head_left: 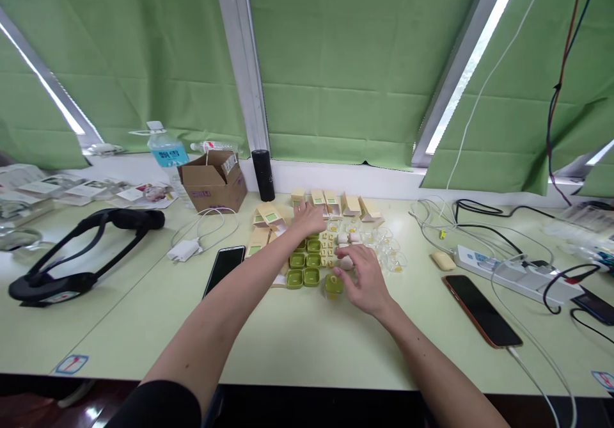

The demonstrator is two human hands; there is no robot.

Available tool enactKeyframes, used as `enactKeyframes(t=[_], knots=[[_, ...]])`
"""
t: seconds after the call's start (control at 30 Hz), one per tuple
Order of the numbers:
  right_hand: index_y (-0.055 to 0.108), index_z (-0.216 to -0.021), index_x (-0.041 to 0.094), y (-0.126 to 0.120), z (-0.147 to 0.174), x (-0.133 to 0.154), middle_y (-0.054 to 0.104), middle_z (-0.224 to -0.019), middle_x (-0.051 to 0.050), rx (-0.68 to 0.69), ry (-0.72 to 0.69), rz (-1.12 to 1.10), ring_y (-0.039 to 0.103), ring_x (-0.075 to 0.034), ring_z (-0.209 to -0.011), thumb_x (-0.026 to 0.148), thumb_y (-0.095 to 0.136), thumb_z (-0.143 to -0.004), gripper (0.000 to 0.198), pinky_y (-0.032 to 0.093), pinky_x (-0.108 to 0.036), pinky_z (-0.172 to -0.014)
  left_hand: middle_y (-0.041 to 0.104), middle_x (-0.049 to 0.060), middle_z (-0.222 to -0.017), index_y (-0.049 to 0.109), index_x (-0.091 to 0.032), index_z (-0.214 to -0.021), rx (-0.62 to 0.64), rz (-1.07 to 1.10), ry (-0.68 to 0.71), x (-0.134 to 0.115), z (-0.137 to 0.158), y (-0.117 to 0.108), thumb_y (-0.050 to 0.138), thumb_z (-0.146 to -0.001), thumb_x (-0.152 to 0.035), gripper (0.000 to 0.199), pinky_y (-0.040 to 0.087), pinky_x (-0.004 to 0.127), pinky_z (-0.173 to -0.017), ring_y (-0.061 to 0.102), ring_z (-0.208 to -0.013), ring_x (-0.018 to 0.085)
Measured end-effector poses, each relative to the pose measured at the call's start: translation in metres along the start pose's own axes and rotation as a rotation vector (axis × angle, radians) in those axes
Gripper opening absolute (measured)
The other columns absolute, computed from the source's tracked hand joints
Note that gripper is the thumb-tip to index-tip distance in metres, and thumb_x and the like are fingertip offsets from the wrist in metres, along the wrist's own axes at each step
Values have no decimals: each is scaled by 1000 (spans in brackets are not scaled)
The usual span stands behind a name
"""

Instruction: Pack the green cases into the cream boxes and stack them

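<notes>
Reaching my left hand (pixel 309 218) toward small yellow cardboard boxes (pixel 330 203), fingers spread; right hand (pixel 365 279) fingers pinch a white earbud case (pixel 346 262) beside green plastic cases (pixel 303 269).

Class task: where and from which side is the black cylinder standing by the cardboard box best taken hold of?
Take the black cylinder around its middle, coming from the front. It stands upright with smooth round sides; the cardboard box is close on its left and the window ledge behind, so the front is probably freest.

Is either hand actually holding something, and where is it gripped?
The right hand pinches a small white piece at its fingertips. The left hand rests among cream boxes; any grip cannot be told.
</notes>
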State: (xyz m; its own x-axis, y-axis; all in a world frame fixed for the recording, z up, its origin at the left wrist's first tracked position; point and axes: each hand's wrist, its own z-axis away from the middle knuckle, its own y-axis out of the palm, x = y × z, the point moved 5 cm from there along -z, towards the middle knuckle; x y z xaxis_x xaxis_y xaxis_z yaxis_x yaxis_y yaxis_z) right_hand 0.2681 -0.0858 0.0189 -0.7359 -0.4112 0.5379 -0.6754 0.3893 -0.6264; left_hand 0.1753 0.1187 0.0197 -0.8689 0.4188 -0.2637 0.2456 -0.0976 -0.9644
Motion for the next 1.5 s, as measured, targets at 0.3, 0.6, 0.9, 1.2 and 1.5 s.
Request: enactKeyframes(t=[0.3, 0.6, 0.9, 1.2, 1.5], knots=[[64, -105, 25, 2, 1, -5, 73, -99, -7, -93, -57, 7, 62, -28, -94, 37, 53, -96, 18, 41, -46, -86, 52, 25, -152, 67, -16, -123, 92, 78, -160, 3, -48, 27, 75, -70, -42, 59, 33, 61, -113, 28, -151, 50], [64, -110, 25, 3, 2, -5, 72, -96, -7, -110, -77, 20, 62, -29, -93, 36, 53, -97, 20, 42, -46, -85, 46, 27, -154, 51, -11, -141, -38, 179, -211, 8, -47, 17, 69, -71, -28, 74, 38, 54, -110, 33, -148, 45], [60, -128, 29, -4, -3, -20, 63, -117, -10, -267, 47, -141, 61, -29, -109, 35, 53, -100, 29, 53, -49, -93, 40, 20, -156, 36, -17, -152, -413, 322, 38, 3, 52, -14, 50, -88, -21, 65, 34, 57, -117, 33, -147, 39], [41, -153, 44, 5, -4, -24, 36, -140, -8, -182, 131, -457, 62, -23, -117, 44, 60, -99, 57, 57, -47, -102, 43, 21, -154, 34, -17, -155, -587, 247, 378, -7, 163, 0, 52, -90, -18, 67, 33, 59, -111, 40, -137, 40], [63, -137, 41, 4, 1, -19, 31, -145, -7, -156, 119, -496, 65, -20, -104, 43, 67, -96, 41, 59, -46, -101, 41, 20, -156, 43, -21, -145, -530, 176, 572, -19, 188, 7, 52, -91, -16, 55, 33, 55, -108, 41, -135, 39]])
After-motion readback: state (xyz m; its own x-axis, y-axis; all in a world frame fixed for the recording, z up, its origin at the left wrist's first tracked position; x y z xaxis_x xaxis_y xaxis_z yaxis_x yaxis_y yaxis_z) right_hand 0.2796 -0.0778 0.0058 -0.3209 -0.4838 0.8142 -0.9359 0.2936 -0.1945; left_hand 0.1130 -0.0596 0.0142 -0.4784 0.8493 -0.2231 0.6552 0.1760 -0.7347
